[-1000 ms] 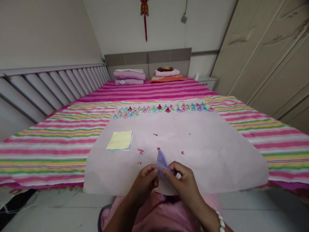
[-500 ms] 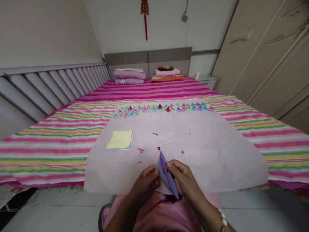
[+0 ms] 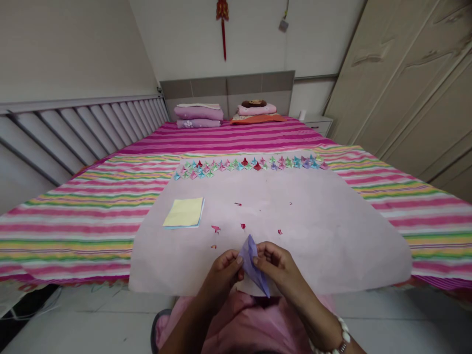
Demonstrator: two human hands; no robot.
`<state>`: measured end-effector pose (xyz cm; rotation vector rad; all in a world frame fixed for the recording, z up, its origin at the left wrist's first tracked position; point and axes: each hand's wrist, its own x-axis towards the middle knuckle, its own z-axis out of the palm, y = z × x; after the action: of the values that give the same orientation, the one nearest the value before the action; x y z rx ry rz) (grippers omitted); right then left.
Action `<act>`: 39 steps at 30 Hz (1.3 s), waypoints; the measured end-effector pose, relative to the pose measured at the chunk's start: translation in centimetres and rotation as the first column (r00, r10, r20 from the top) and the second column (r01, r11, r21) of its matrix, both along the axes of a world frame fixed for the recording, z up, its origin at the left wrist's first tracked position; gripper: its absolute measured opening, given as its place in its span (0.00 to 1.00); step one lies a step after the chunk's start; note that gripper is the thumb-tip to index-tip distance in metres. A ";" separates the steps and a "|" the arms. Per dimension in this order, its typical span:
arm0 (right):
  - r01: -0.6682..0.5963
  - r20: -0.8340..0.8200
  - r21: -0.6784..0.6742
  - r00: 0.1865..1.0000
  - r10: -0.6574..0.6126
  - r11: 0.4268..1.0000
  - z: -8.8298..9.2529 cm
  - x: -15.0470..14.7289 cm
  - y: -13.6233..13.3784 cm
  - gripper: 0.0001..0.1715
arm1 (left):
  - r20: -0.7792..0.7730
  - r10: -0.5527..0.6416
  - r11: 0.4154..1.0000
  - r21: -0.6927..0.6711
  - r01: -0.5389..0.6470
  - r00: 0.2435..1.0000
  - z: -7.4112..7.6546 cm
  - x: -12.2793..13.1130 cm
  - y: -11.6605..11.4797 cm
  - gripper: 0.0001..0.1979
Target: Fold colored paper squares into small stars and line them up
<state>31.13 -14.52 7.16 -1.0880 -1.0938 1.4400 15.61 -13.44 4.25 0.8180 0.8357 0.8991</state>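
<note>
A folded purple paper [image 3: 252, 263] is held upright and slightly tilted between both hands, over the near edge of a pale board [image 3: 313, 221]. My left hand [image 3: 224, 275] pinches its left side between thumb and fingers. On the right side, the thumb and curled fingers of my right hand [image 3: 278, 265] grip the paper. Beyond them, a stack of square papers [image 3: 184, 212], yellow on top with blue beneath, lies on the board's left part. Rows of small folded coloured paper pieces [image 3: 257, 166] line the far edge.
Small red scraps [image 3: 216, 229] are scattered on the board. It rests on a bed with a striped cover [image 3: 92, 211]. Folded bedding [image 3: 198, 115] sits by the headboard [image 3: 206, 88]. A slatted rail [image 3: 110, 128] runs along the left, and a wardrobe [image 3: 413, 88] stands at the right.
My right thumb has moved down along the purple paper, and the fingers have closed in behind it. The paper's folds look narrower and its lower tip sits slightly higher.
</note>
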 end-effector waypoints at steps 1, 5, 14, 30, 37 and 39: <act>-0.003 0.006 -0.002 1.000 0.003 1.000 0.0 0.0 0.0 0.12 | -0.010 0.004 1.000 0.005 -0.004 1.000 0.0 0.0 0.0 0.13; 0.005 0.041 -0.017 0.999 -0.004 1.000 -0.6 -0.1 0.2 0.09 | -0.023 0.018 1.000 0.013 -0.018 1.000 0.1 0.0 0.0 0.12; 0.099 0.297 0.143 0.945 -0.138 0.985 -2.5 -0.9 0.1 0.10 | -0.282 0.252 0.944 0.281 -0.172 0.926 -0.9 0.9 0.4 0.18; 0.094 0.566 0.448 0.740 -0.363 0.889 -2.1 -1.3 -0.3 0.06 | -0.588 0.485 0.786 0.617 -0.028 0.648 1.0 2.1 -0.5 0.07; 0.114 0.531 0.442 0.766 -0.362 0.890 -2.2 -0.9 -0.1 0.09 | -0.656 0.528 0.759 0.649 0.046 0.539 0.6 1.9 -0.3 0.09; 0.094 0.535 0.473 0.759 -0.371 0.876 -2.3 -1.0 -0.1 0.09 | -0.658 0.514 0.774 0.632 0.033 0.550 0.3 2.0 -0.2 0.10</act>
<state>30.08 -14.67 4.86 -1.3511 -1.5660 0.5816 17.59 -13.61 4.57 1.7868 1.5634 1.0624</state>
